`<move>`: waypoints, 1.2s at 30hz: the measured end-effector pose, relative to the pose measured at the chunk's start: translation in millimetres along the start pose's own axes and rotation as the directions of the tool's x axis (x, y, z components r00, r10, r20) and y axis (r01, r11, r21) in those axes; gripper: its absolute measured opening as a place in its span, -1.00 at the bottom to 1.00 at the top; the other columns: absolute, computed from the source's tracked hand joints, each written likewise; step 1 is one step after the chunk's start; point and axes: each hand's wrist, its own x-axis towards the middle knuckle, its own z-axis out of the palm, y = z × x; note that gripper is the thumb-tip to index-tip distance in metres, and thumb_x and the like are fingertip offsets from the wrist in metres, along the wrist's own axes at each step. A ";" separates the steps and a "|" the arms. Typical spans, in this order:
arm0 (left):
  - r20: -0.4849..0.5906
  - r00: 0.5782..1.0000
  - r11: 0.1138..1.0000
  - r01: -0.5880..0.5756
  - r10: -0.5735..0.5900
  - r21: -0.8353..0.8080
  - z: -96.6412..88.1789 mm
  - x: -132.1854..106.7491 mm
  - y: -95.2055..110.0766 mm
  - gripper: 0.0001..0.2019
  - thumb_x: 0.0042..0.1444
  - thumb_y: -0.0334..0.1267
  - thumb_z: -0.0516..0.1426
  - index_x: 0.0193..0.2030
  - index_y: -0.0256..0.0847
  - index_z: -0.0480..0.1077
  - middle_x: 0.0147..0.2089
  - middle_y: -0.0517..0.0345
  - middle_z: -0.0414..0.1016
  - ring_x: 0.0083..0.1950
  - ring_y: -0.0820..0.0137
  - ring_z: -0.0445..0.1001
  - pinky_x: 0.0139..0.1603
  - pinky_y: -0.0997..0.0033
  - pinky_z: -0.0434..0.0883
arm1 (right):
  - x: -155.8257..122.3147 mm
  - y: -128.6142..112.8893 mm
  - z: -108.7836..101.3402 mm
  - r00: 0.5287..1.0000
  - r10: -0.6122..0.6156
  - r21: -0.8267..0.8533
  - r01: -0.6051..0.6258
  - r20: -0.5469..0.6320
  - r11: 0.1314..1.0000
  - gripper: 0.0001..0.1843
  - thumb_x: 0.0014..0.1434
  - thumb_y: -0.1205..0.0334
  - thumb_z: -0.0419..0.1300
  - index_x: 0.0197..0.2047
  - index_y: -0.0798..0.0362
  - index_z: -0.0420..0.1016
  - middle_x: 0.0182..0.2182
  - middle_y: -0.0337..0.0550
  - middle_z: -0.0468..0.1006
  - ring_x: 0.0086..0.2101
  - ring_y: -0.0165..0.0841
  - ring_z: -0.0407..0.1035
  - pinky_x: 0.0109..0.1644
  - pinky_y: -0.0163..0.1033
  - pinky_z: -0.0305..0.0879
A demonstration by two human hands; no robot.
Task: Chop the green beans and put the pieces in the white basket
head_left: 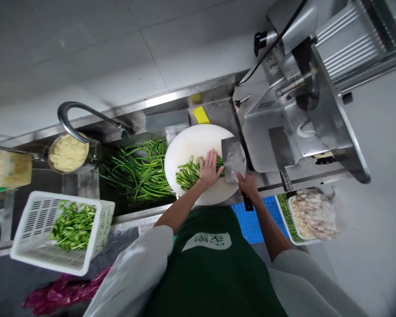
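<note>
A round white cutting board point(191, 141) lies on the steel counter with a bunch of long green peppers point(187, 172) on it. My left hand point(209, 169) presses down on the peppers, fingers together and stretched flat over them. My right hand point(247, 184) grips the dark handle of a broad cleaver point(232, 159), whose blade stands on the board just right of my left fingers, at the end of the pepper bunch.
A sink holds a large heap of whole green peppers point(138, 169) under a curved tap point(86, 112). A white slotted basket point(36, 220) with cut peppers stands at the left. A steel slicing machine point(303, 114) stands at the right, and a tray point(312, 215) with bagged food beside a blue crate point(252, 222).
</note>
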 end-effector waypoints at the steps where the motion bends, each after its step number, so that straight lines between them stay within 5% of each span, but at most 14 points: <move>1: 0.004 1.000 1.000 -0.002 0.002 0.006 2.5 0.4 0.4 -0.25 0.45 0.11 -0.25 0.60 -0.35 -0.24 0.62 -0.12 -0.24 0.64 0.18 -0.30 0.57 -0.23 -0.24 | -1.1 0.5 0.5 1.000 0.023 0.005 -0.023 0.016 1.000 -0.56 0.34 -0.09 0.06 -0.26 0.12 0.52 -0.70 -0.16 0.40 -0.61 -0.25 0.37 -0.42 -0.21 0.25; 10: 0.040 0.999 1.000 0.005 -0.006 0.018 -0.3 2.6 0.6 -0.21 0.44 0.15 -0.25 0.59 -0.39 -0.24 0.62 -0.09 -0.28 0.64 0.19 -0.35 0.56 -0.27 -0.25 | -10.0 4.3 3.0 0.991 0.115 -0.010 -0.115 0.072 0.993 -0.58 0.33 -0.08 0.07 -0.30 0.10 0.50 -0.72 -0.22 0.38 -0.63 -0.30 0.33 -0.45 -0.24 0.19; 19: 0.053 0.999 1.000 0.000 0.001 -0.013 3.8 3.8 -2.8 -0.21 0.44 0.14 -0.22 0.59 -0.40 -0.24 0.62 -0.06 -0.31 0.64 0.21 -0.37 0.57 -0.27 -0.31 | -4.7 -15.7 24.4 0.998 0.055 -0.199 -0.049 0.025 0.979 -0.51 0.39 -0.06 0.05 -0.12 0.22 0.59 -0.24 0.25 0.65 -0.21 -0.13 0.53 -0.16 -0.18 0.29; 27: 0.072 0.997 0.998 0.001 0.004 -0.065 1.7 4.7 -4.5 -0.25 0.45 0.06 -0.19 0.59 -0.41 -0.22 0.62 -0.15 -0.25 0.64 0.13 -0.30 0.56 -0.31 -0.27 | -11.4 -50.5 52.5 0.992 0.117 -0.248 -0.127 -0.053 0.960 -0.48 0.44 -0.05 0.01 0.01 0.23 0.57 -0.14 0.30 0.65 -0.12 -0.08 0.55 -0.13 -0.18 0.29; 33: 0.091 0.989 0.994 -0.112 0.113 -0.014 -6.4 -20.0 -20.4 -0.29 0.46 0.06 -0.20 0.57 -0.38 -0.10 0.61 -0.13 -0.17 0.63 0.18 -0.21 0.57 -0.26 -0.32 | -8.0 -48.4 33.5 1.000 0.006 -0.227 -0.011 -0.020 0.974 -0.51 0.45 0.00 -0.02 -0.04 0.20 0.59 -0.23 0.19 0.66 -0.17 -0.13 0.55 -0.11 -0.21 0.31; 36: 0.088 0.988 0.992 -0.123 0.123 -0.011 -16.4 -33.3 -29.5 -0.30 0.46 0.06 -0.22 0.58 -0.37 -0.11 0.61 -0.10 -0.16 0.63 0.20 -0.18 0.57 -0.24 -0.34 | -3.4 -33.3 7.5 0.992 -0.022 -0.239 -0.008 -0.123 0.971 -0.50 0.43 -0.01 -0.02 -0.06 0.23 0.58 -0.25 0.24 0.64 -0.18 -0.08 0.55 -0.11 -0.17 0.32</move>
